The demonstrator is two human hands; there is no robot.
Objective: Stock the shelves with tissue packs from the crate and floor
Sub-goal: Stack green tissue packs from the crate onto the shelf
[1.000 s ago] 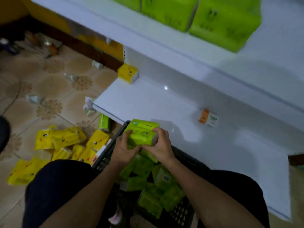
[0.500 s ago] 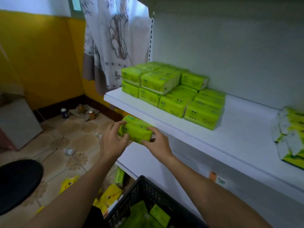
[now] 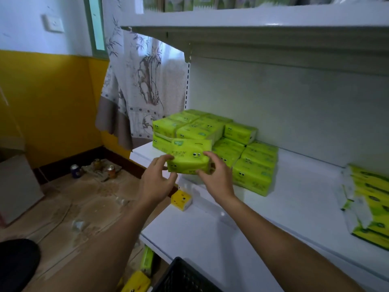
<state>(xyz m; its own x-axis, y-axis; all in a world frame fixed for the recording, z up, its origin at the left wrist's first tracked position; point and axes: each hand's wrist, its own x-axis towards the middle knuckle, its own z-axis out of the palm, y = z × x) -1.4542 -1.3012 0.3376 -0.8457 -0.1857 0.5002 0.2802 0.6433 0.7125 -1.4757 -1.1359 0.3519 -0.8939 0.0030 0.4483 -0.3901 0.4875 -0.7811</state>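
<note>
A green tissue pack [image 3: 189,157] with a cartoon face is held up in front of the middle shelf [image 3: 301,199]. My left hand [image 3: 156,180] grips its left end and my right hand [image 3: 214,175] grips its right end. Just behind it a stack of green tissue packs [image 3: 221,142] sits on that shelf, two layers high at the left. The black crate's [image 3: 181,277] corner shows at the bottom edge. A yellow pack [image 3: 136,282] and a green pack [image 3: 147,260] lie on the floor beside it.
A small yellow pack [image 3: 181,199] sits on the lower shelf [image 3: 210,239]. White-and-yellow packs [image 3: 368,203] lie at the middle shelf's right. An upper shelf [image 3: 263,32] hangs overhead. Cans [image 3: 74,171] and a curtain [image 3: 134,87] are at the far left wall.
Both hands have lifted the green pack from the crate up to the middle shelf's front edge, close to the stack. My view has risen from the crate to the shelf.
</note>
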